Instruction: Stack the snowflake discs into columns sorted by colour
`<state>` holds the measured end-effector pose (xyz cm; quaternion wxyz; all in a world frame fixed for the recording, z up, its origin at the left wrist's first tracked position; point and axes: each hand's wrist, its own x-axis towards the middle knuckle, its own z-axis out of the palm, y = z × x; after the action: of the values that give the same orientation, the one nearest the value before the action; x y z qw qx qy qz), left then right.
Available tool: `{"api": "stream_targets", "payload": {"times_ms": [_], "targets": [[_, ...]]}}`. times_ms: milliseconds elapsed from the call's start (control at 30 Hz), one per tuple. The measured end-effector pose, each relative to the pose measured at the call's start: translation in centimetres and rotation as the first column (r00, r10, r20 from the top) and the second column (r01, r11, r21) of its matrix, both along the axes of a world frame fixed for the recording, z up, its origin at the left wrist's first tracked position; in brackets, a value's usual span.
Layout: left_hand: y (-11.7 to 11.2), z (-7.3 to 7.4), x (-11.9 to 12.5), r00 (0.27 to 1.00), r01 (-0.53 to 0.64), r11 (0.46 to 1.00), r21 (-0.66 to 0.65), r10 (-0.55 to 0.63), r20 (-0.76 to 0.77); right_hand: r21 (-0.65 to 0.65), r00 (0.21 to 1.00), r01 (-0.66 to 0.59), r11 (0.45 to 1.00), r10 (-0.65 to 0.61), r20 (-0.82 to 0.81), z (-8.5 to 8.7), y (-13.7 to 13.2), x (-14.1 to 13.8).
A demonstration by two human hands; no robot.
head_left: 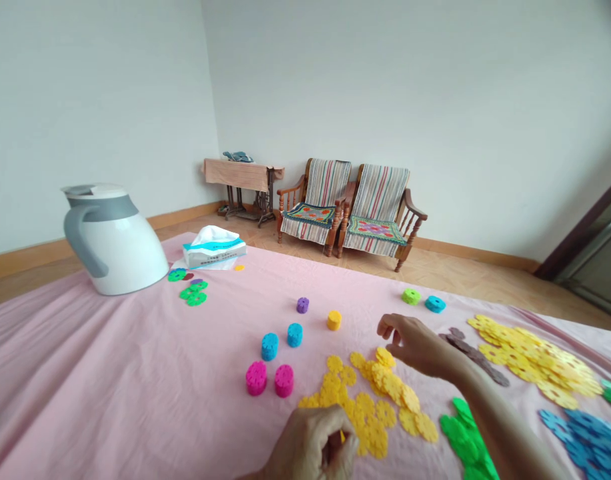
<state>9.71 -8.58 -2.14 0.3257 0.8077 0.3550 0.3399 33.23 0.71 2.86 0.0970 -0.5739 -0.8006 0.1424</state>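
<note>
My left hand (313,441) is curled closed at the bottom edge, over the near side of a spread of yellow flower-shaped plastic discs (368,417). A sliver of yellow shows by its fingers; whether that is held or lies behind, I cannot tell. Above the far end of these discs, my right hand (418,341) has bent fingers, thumb apart, and nothing visible between them. Left of it stands a short yellow disc stack (334,321). Farther left are a purple stack (302,305), two blue stacks (269,347) and two pink stacks (256,379).
A white-and-grey jug (120,243) and a tissue pack (215,250) stand far left, near loose green discs (194,292). Light green (411,297) and blue stacks (435,304) sit at the far edge. Brown (473,357), yellow (535,360), green (465,437) and blue disc piles (590,440) lie right.
</note>
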Motion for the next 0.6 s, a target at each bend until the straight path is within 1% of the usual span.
{"api": "stream_targets", "payload": {"times_ms": [100, 167, 300, 600], "targets": [[0.0, 0.2, 0.0, 1.000, -0.017, 1.000, -0.019, 0.017, -0.011, -0.087, 0.993, -0.030, 0.996, 0.040, 0.108, 0.2, -0.8, 0.9], [-0.1, 0.2, 0.0, 1.000, -0.021, 0.999, -0.035, 0.020, -0.014, -0.136, 0.990, -0.049, 0.990, 0.066, 0.123, 0.1, -1.0, 0.8], [-0.1, 0.0, -0.1, 1.000, -0.009, 0.999, -0.044, 0.009, -0.014, -0.176, 0.993, -0.104, 0.979, 0.111, 0.029, -0.4, -0.6, 0.5], [-0.2, 0.2, -0.1, 1.000, -0.016, 1.000, -0.025, 0.016, -0.009, -0.134, 0.993, -0.076, 0.988, 0.063, -0.099, -1.6, 0.2, 1.0]]}}
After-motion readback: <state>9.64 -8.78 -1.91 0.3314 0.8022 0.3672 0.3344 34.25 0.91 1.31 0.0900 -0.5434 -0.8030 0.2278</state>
